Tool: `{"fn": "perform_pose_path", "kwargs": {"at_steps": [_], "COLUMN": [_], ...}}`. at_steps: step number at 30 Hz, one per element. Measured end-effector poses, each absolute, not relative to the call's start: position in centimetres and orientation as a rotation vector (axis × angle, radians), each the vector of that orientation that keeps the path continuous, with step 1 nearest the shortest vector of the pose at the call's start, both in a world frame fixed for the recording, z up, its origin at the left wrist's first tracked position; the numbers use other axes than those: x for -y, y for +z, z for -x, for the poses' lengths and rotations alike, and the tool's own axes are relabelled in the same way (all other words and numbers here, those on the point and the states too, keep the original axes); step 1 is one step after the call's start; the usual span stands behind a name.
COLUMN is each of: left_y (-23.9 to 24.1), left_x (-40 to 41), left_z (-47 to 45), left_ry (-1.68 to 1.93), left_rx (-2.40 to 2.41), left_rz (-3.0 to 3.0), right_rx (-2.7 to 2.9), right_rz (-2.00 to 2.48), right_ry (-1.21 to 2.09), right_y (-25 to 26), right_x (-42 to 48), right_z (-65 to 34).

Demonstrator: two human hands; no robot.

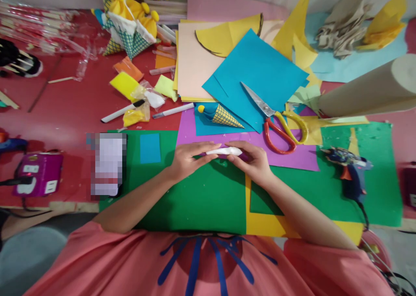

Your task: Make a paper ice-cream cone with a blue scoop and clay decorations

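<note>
Over a purple sheet (302, 161), the left hand (188, 158) and right hand (255, 162), each barely parted, pinch a slim white piece (225, 151) between them, uneven in thickness; its ends are partly hidden, its material hard to make out

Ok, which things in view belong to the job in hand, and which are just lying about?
Belongs:
- white strip, pinched between left hand and right hand
- probably the checkered cone just beyond the hands

Lying about, as far as I can judge:
- scissors
- hot glue gun
- black-capped marker
- crumpled brown paper
</note>
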State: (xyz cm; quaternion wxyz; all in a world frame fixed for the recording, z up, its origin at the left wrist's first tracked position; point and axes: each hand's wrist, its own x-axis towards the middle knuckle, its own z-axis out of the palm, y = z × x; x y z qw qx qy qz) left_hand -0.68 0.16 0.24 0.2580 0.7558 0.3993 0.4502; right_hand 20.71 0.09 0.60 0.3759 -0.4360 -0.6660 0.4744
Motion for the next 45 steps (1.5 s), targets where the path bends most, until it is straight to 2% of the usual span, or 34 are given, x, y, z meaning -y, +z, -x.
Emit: {"fn": "perform_pose_path", "kwargs": {"at_steps": [23,33,40,45], "left_y": [0.8,0.1,0.3,0.0], "left_x": [-0.3,-0.2,-0.2,-0.3], "left_z": [0.6,0.8,0.2,0.1], "left_ry": [1.213,1.086,1.1,1.144], "left_rx": [-1.07,-1.005,-1.062,-1.106], "left_rz": [-1.948,-1.663,-1.8,-1.85], "right_rx": [1.639,1.794,1.889,1.867], "right_rz": [1.031,0.83,0.832,0.992], "right_ry": [1.111,0.987,0.898,1.062], "right_y": [-0.2,0.7,0.3,0.1], "right_x": [-0.2,-0.6,-0.3,0.1], "right_z": [-20.7,-20.5,-20.1,-20.3]}}
